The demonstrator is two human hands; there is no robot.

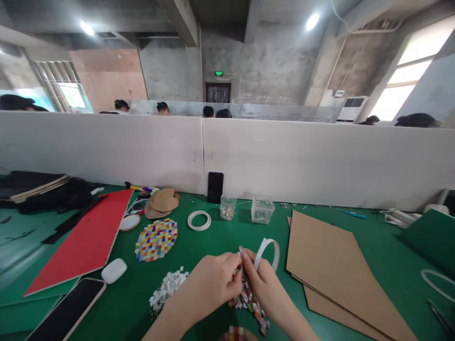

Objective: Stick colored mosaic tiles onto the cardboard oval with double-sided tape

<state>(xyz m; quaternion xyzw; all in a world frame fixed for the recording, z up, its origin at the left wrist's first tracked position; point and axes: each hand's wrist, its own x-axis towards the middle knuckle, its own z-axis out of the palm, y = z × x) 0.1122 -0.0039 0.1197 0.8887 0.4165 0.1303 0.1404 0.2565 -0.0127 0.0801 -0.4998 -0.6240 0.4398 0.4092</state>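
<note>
Above the green table [209,243], near its front edge, both hands are raised and meet at the fingertips. The left hand [217,277] enters from the lower left with the wrist bent and the fingers curled; thumb and forefinger are drawn close together, but what lies between them cannot be told. The right hand [262,273] enters from the lower right, its thumb extended toward the left fingertips. Its grip is narrow, closed on one white strip [262,251], which loops up and over beside the knuckles.

Count of items:
- Chip piles, two: white chips [168,288] by the left forearm; coloured chips [253,305] beneath the hands.
- Mosaic discs, two: one whole mosaic disc [156,240] to the left; one cut off at the bottom edge.
- White ring, one [199,227], beyond the hands.
- Clear containers, two: round cup [227,208]; square box [263,210].
- Phones, two: upright phone [215,187] against the partition [284,161]; flat phone [67,310] at lower left.
- Red board, one [85,241].
</note>
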